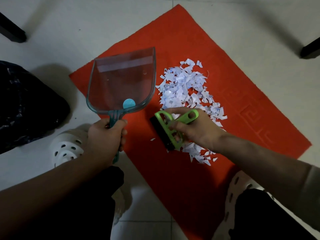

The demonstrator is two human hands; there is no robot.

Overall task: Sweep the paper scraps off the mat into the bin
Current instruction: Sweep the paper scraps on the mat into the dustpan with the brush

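A red mat (233, 70) lies on the tiled floor, turned corner-on to me. A heap of white paper scraps (183, 89) covers its middle. My left hand (105, 135) grips the teal handle of a clear dustpan (121, 80), whose empty scoop lies over the mat's left part, just left of the heap. My right hand (195, 130) holds a green hand brush (173, 125) with dark bristles at the near edge of the heap; more scraps lie under and behind this hand. A black bag-lined bin (26, 108) stands at the left.
My feet in white perforated clogs (69, 144) stand beside the mat's near edges, one left, one right. Black furniture legs (12, 30) stand at the far left and far right. One stray scrap (152, 139) lies left of the brush.
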